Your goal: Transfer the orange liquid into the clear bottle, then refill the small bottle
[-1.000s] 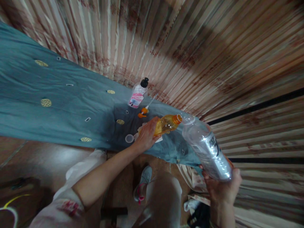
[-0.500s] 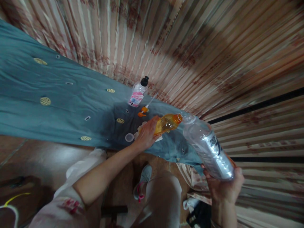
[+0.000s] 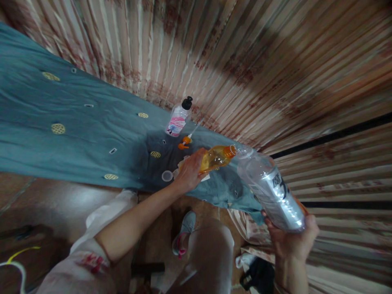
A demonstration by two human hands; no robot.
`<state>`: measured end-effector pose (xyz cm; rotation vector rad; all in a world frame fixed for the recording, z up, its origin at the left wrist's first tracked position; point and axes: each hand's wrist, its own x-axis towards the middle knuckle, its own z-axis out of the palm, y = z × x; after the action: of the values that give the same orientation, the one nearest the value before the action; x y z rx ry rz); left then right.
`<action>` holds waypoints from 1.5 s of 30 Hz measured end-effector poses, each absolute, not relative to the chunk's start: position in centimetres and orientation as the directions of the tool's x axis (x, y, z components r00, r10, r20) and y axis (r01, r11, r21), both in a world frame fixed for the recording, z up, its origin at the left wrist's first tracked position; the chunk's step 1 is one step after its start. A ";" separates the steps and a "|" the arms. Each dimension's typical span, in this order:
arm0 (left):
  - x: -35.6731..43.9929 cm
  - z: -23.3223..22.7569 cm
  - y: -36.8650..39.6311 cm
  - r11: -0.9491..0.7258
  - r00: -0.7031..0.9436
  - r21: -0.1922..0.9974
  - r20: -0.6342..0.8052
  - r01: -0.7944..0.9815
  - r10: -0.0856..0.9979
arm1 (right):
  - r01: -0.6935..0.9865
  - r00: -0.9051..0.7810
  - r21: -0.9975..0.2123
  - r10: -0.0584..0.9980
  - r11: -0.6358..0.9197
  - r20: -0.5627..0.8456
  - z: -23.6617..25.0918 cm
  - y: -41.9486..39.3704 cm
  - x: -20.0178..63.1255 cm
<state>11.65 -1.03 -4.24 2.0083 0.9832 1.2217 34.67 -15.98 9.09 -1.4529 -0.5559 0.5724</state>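
Observation:
My left hand grips an orange bottle, tilted with its open orange neck pointing right. My right hand holds a large clear plastic bottle by its base, tipped so its open mouth meets the orange bottle's neck. Both bottles hang over the right end of a teal cloth. A small clear cap lies on the cloth just left of my left hand.
A clear bottle with a pink label and black pump stands at the back of the cloth, an orange spray nozzle lying before it. Striped curtains hang behind. My knee and shoe are below.
The clear bottle and my right hand have drifted slightly right and down. The left hand and orange bottle stay nearly still.

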 end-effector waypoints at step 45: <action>10.9 -2.9 -0.8 -0.594 0.302 0.725 0.513 0.349 0.804 | -0.145 0.797 -0.989 0.592 -0.011 -0.123 8.1 -16.2 34.3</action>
<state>10.86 -0.80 -2.90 2.0905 1.0231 1.2424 34.32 -16.17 8.06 -1.4752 -0.3808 0.6051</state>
